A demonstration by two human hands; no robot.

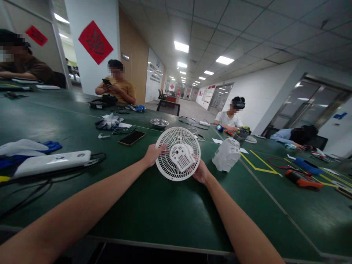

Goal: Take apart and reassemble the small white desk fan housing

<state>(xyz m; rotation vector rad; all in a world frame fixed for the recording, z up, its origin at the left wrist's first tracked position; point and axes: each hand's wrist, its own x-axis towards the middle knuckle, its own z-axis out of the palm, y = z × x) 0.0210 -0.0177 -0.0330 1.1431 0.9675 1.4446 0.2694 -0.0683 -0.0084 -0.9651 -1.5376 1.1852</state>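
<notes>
A round white fan grille [165, 165] with a vented motor housing [183, 157] at its middle is held up over the green table, its face tilted toward me. My left hand [151, 154] grips its left rim, thumb on the front. At the lower right rim, my right hand [201, 172] is closed round the edge, most of its fingers hidden behind the grille. A white plastic fan base [227, 154] stands on the table just right of the grille. Behind the grille runs a thin white cable [201, 137].
Left of my hands lie a black phone [132, 138], a white power-bank-like device [55, 163] with black cables and work gloves [110, 121]. A metal bowl [159, 123] sits behind. Rightward are yellow tape lines [264, 169] and an orange multimeter [302, 179]. Several people sit around the table [165, 216].
</notes>
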